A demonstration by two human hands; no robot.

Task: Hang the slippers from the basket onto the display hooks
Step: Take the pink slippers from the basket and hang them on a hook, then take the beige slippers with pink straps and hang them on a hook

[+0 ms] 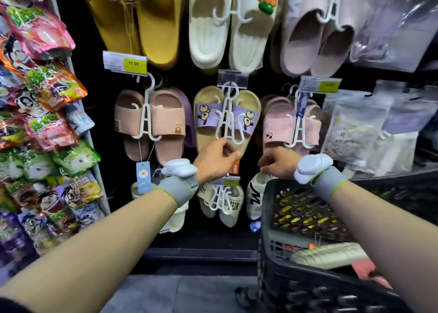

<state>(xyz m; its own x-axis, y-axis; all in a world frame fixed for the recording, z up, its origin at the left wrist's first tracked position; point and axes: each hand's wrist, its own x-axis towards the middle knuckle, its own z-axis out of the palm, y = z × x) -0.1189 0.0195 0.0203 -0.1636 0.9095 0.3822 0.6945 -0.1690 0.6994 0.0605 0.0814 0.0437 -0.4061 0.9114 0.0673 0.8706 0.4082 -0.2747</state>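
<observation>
A tan pair of slippers with purple cartoon straps point(227, 118) hung on a white hanger point(228, 113) from the middle display hook, long axis vertical, heels down. The left hand point(214, 162) pinched the pair's lower end between thumb and fingers. The right hand point(277, 162) hovered near the pink pair, fingers curled, grasp unclear. That pair looked nearly hung; the basket point(296, 218) seemingly held more.

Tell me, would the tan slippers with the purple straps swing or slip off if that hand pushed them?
The tan slippers would probably swing, since they dangle from a thin white hanger on one hook. They look like soft foam, so likely light and bendy. The left hand holds their lower end, which should steady them.
</observation>
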